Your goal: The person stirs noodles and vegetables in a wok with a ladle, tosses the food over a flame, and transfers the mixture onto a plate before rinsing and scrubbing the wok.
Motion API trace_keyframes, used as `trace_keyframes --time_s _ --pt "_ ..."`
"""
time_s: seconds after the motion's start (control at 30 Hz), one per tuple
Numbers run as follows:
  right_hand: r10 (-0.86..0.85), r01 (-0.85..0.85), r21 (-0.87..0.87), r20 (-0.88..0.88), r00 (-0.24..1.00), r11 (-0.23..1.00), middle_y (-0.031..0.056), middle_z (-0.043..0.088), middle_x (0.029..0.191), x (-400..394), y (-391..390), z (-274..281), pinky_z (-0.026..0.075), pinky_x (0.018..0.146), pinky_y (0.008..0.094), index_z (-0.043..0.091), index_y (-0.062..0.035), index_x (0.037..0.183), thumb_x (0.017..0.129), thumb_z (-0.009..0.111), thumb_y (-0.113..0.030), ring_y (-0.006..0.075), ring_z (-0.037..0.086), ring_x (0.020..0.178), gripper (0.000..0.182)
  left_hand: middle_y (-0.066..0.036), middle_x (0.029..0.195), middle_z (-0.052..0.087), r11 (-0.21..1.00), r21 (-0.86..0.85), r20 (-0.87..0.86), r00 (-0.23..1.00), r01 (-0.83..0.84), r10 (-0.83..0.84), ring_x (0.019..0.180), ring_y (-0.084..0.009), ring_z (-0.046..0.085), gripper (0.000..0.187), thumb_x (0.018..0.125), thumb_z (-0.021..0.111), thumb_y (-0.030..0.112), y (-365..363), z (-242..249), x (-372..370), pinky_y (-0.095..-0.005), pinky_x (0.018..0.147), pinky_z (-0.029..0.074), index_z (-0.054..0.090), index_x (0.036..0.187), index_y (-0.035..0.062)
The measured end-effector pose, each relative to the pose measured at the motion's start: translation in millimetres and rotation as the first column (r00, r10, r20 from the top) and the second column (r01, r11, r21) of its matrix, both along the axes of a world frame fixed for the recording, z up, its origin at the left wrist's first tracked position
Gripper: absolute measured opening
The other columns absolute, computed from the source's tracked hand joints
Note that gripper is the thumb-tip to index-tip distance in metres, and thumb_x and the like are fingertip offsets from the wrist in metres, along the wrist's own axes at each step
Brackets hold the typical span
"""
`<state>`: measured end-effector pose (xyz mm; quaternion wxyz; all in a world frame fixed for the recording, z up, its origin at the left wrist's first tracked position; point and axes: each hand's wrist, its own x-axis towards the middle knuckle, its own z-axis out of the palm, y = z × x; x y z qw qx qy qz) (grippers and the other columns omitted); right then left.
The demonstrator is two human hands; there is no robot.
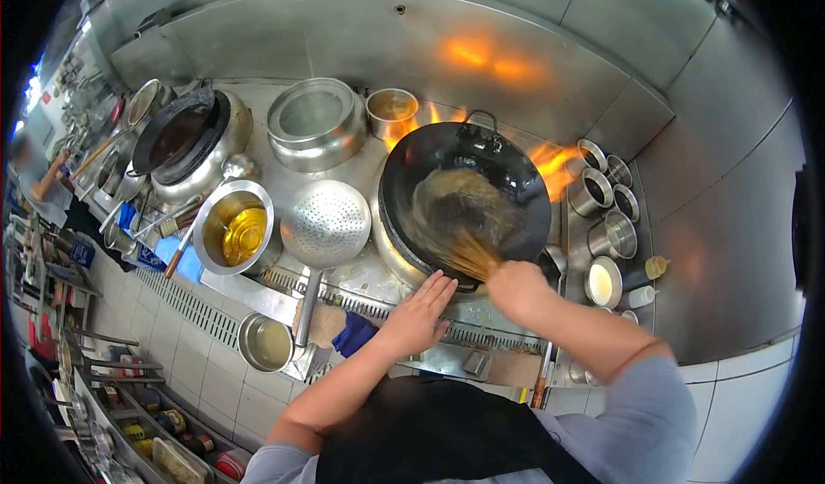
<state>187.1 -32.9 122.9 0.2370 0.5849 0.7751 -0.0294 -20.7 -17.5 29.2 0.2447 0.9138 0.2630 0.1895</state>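
A black wok (421, 162) tilts over the burner, with flames rising along its back edge. Murky, foamy liquid (464, 196) swirls in its bowl. My right hand (518, 293) is wrapped round a bamboo wok brush (471, 254), whose bristles spread into the liquid near the front of the wok. Just left of it, my left hand (419, 314) lies flat with fingers stretched out, fingertips right at the wok's front rim. A perforated strainer ladle (326, 223) rests to the left of the wok, its handle pointing toward me.
Flames (554, 168) lick out right of the wok. A pot of yellow oil (206, 239) and a lidded steel pot (316, 144) stand left. Several seasoning containers (613, 235) line the right side. A second wok (176, 140) sits far left, near another person (43, 179).
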Motion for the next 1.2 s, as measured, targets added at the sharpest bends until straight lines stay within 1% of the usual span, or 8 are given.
trace_keyframes --time_s 0.13,0.17,0.23,0.37,0.5,0.6,0.77,1.2 --pt "-0.528 0.504 0.332 -0.021 0.849 0.797 0.0147 0.066 0.095 127 88 -53 0.054 0.064 0.0412 0.064 -0.0021 0.106 0.095 0.042 -0.019 0.0274 0.068 0.082 0.030 -0.021 0.141 0.034 0.996 0.011 -0.051 0.995 -0.088 0.089 0.136 -0.0351 0.028 0.072 0.078 0.065 0.018 -14 5 12 -0.0437 0.104 0.035 0.030 0.138 -0.0030" --pt "-0.245 0.100 0.496 0.237 0.940 0.863 0.0137 0.063 0.088 154 110 -41 0.052 0.059 0.0376 0.056 -0.0098 0.119 0.091 0.046 -0.017 0.0260 0.065 0.075 0.031 -0.022 0.141 0.034 0.991 0.033 -0.065 0.989 -0.129 0.131 0.136 -0.0361 0.028 0.072 0.078 0.065 0.018 -16 4 15 -0.0443 0.104 0.036 0.030 0.138 -0.0037" --pt "-0.397 0.330 0.666 -0.056 0.916 0.668 0.0139 0.064 0.091 153 144 -8 0.052 0.064 0.0401 0.054 -0.0149 0.127 0.090 0.048 -0.022 0.0270 0.066 0.079 0.037 -0.020 0.143 0.032 0.989 0.077 -0.072 0.988 -0.129 0.134 0.138 -0.0344 0.025 0.075 0.078 0.064 0.019 -14 2 17 -0.0439 0.102 0.038 0.028 0.140 -0.0018" --pt "-0.570 0.602 0.289 -0.194 0.798 0.744 0.0168 0.065 0.102 170 191 -45 0.053 0.066 0.0399 0.054 -0.0136 0.127 0.088 0.052 -0.030 0.0273 0.066 0.082 0.043 -0.021 0.145 0.029 0.990 0.079 -0.174 0.976 -0.119 0.131 0.138 -0.0353 0.024 0.078 0.078 0.064 0.021 -18 13 19 -0.0440 0.101 0.038 0.026 0.141 -0.0032" --pt "-0.580 0.842 -0.205 -0.801 0.149 0.500 0.0197 0.064 0.108 125 126 29 0.049 0.084 0.0424 0.056 -0.0115 0.125 0.081 0.060 -0.036 0.0304 0.063 0.095 0.050 -0.020 0.132 0.045 0.943 0.325 -0.322 0.929 -0.074 0.184 0.130 -0.0343 0.037 0.062 0.079 0.061 0.024 -14 17 28 -0.0418 0.096 0.041 0.042 0.130 -0.0035" --pt "-0.237 0.586 0.126 -0.832 0.502 0.801 0.0194 0.058 0.121 166 88 -8 0.045 0.092 0.0389 0.049 -0.0099 0.133 0.081 0.062 -0.026 0.0281 0.059 0.106 0.056 -0.016 0.112 0.059 0.946 0.325 -0.419 0.895 -0.009 0.152 0.115 -0.0316 0.050 0.040 0.081 0.061 0.029 11 27 59 -0.0417 0.091 0.043 0.059 0.107 -0.0002" --pt "-0.348 0.300 -0.182 -0.597 0.723 0.936 0.0161 0.058 0.124 175 -42 -15 0.044 0.096 0.0337 0.047 -0.0077 0.135 0.079 0.065 -0.031 0.0245 0.057 0.111 0.063 -0.009 0.079 0.066 0.966 0.247 -0.299 0.943 -0.074 0.148 0.082 -0.0272 0.063 0.027 0.083 0.060 0.031 14 -8 73 -0.0418 0.073 0.047 0.065 0.073 0.0070" --pt "-0.563 0.389 -0.484 -0.818 0.118 0.784 0.0052 0.051 0.130 165 -211 28 0.034 0.101 0.0258 0.032 -0.0030 0.143 0.087 0.063 -0.009 0.0113 0.046 0.117 0.064 -0.009 0.063 0.057 0.957 0.251 0.083 0.988 -0.144 0.127 0.063 -0.0294 0.060 0.031 0.079 0.068 0.030 -66 40 30 -0.0405 0.061 0.048 0.058 0.063 0.0061"
